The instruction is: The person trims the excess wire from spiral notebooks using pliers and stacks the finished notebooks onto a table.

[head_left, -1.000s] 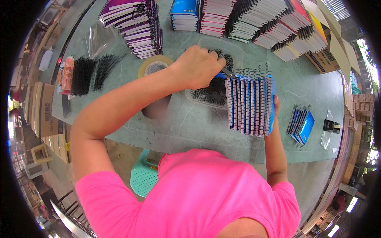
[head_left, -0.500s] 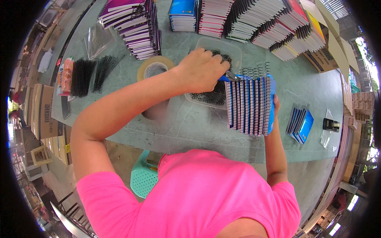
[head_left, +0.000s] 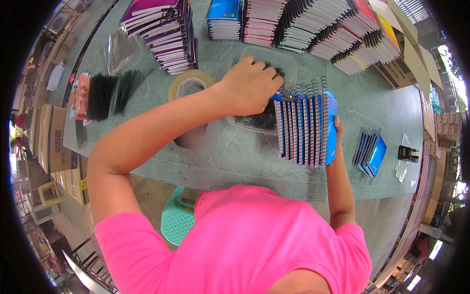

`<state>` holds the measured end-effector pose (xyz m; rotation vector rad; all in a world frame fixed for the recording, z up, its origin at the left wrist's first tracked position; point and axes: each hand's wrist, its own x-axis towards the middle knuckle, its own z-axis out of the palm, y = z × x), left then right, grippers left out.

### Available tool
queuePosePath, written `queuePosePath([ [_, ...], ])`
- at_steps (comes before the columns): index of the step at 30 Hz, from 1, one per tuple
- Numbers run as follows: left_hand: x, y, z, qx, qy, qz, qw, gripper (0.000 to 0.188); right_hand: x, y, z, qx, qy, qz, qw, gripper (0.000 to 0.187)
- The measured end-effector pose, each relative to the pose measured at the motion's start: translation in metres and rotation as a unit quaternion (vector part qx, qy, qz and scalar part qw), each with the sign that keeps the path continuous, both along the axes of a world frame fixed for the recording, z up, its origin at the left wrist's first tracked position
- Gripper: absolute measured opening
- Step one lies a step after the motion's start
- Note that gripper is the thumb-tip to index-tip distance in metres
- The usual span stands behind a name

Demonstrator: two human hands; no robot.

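My right hand (head_left: 339, 128) grips a stack of blue spiral-bound notebooks (head_left: 301, 131) from its right side, mostly hidden behind them. The notebooks' wire-coil spines face me, and loose coil ends (head_left: 308, 88) stick out at the top right. In my left hand (head_left: 252, 87) is a pair of blue-handled pliers (head_left: 283, 95), with its metal jaws at the upper left corner of the stack, by the coil ends. Beneath that hand sits a clear plastic tub (head_left: 292, 63) filled with dark wire scraps (head_left: 259, 120), partly covered by the hand and the stack.
Purple notebooks (head_left: 171, 41), blue ones (head_left: 224, 19) and other stacks (head_left: 313, 24) line the far side. A tape roll (head_left: 198, 78) and black coils (head_left: 102, 95) lie left; a few blue notebooks (head_left: 371, 152) and a black stapler-like object (head_left: 408, 154) lie right. A green stool (head_left: 177, 220) stands below.
The notebook stack has shifted slightly left in my right hand's grip. My left hand and the pliers stay nearly in place at its top corner.
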<state>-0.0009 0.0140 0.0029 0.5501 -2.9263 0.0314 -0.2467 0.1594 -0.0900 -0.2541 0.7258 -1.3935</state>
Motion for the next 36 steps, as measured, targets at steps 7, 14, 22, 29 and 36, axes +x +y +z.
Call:
queuePosePath([
  [7,-0.004,0.006,0.006,0.147,-0.096,0.07,0.982,0.03,0.0,0.002,-0.005,0.006,0.022,0.015,1.0,0.062],
  [14,-0.004,-0.001,0.004,-0.022,0.023,0.004,0.999,0.032,0.0,0.0,-0.004,0.025,0.014,0.007,1.0,0.065],
  [22,-0.01,0.003,-0.002,0.118,-0.051,0.027,0.991,0.027,0.001,-0.001,-0.003,0.019,0.005,0.025,0.999,0.065],
  [29,-0.001,-0.001,0.0,-0.014,0.031,-0.02,0.999,0.029,0.001,-0.001,-0.005,0.018,0.025,0.015,0.999,0.067],
  [36,-0.006,0.001,0.005,0.067,-0.031,0.012,0.997,0.03,0.004,-0.001,0.0,0.023,0.024,0.024,0.999,0.067],
])
